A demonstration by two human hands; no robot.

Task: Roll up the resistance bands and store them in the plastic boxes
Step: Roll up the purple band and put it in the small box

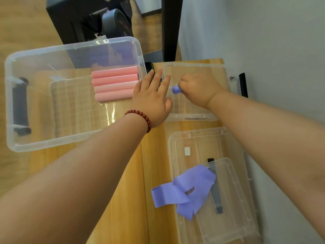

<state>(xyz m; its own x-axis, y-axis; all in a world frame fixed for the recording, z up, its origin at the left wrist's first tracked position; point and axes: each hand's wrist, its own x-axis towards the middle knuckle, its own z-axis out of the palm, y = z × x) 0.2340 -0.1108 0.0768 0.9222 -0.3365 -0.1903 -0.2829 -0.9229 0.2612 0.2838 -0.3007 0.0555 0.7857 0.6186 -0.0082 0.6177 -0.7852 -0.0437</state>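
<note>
Crumpled lilac band lies loose; right hand grips lilac roll.

Right hand pinches rolled purple band over clear box; left hand flat.

Clear glossy plastic boxes — matt wood-grain tbl

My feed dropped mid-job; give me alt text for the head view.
The right hand holds a rolled purple band at the small clear box, the open left hand beside it. Four pink rolls lie in the large box; a loose purple band lies nearer.
</note>
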